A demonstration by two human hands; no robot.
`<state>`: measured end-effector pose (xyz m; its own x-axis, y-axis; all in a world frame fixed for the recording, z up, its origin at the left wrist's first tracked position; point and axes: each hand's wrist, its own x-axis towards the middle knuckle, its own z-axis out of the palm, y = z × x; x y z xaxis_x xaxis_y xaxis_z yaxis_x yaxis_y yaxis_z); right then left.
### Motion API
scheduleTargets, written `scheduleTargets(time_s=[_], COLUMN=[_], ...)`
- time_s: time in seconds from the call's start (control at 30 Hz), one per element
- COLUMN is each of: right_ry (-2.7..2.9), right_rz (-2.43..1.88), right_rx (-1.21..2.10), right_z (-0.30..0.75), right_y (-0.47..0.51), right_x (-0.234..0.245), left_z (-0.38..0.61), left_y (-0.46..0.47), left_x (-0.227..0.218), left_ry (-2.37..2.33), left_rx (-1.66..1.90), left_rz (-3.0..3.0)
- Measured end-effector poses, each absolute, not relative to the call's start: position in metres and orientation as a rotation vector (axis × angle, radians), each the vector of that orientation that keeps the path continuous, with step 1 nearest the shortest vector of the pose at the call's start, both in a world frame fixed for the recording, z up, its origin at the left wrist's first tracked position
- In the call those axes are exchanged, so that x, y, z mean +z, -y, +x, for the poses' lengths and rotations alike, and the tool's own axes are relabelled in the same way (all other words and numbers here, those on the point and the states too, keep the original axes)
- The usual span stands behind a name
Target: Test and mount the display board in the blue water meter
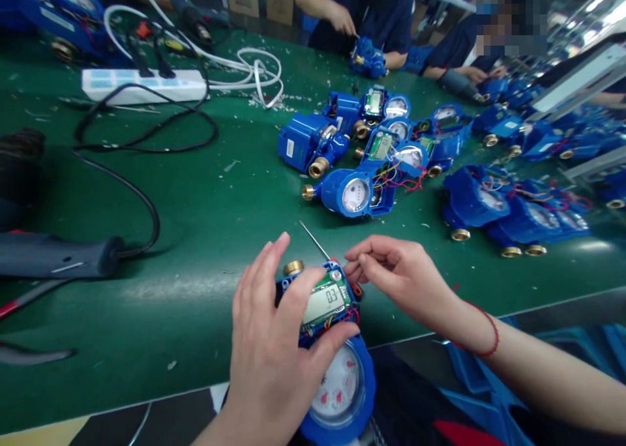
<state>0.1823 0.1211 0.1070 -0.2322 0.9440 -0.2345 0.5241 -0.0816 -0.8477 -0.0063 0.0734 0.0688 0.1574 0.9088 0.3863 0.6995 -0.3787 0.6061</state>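
Note:
A blue water meter (364,381) sits at the table's near edge, its cover off. Its small display (323,304) reads about 0.3 above a green circuit board, with coloured wires below and a round dial nearer me. My left hand (278,341) spreads over the meter's left side and grips it, thumb near the wires. My right hand (396,270) is beside the board's upper right corner, thumb and fingertips pinched together; whatever is in them is too small to make out. A screwdriver (315,241) lies behind the meter, its orange-and-black handle partly hidden by the meter and right hand.
Several open blue meters (355,195) with loose wires stand ahead, and more (489,205) to the right. A white power strip (147,86) with cables lies back left. A grey tool handle (59,255) and pliers (34,355) lie left. Co-workers' hands (340,19) handle meters across the table.

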Motion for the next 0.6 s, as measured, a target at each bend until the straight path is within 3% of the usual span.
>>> scheduleTargets(time_s=[0.27,0.6], right_ry=[1.858,1.953], right_rz=[-1.161,-1.033], right_rx=[1.309,1.183], right_z=[0.198,0.2], right_y=[-0.089,-0.089], right_x=[0.075,0.063], left_z=[-0.028,-0.032], left_y=[-0.08,-0.098], left_x=[0.081,0.1], left_ry=[-1.327,-1.094], left_rx=[0.79,0.533], left_rz=[2.549,2.659])
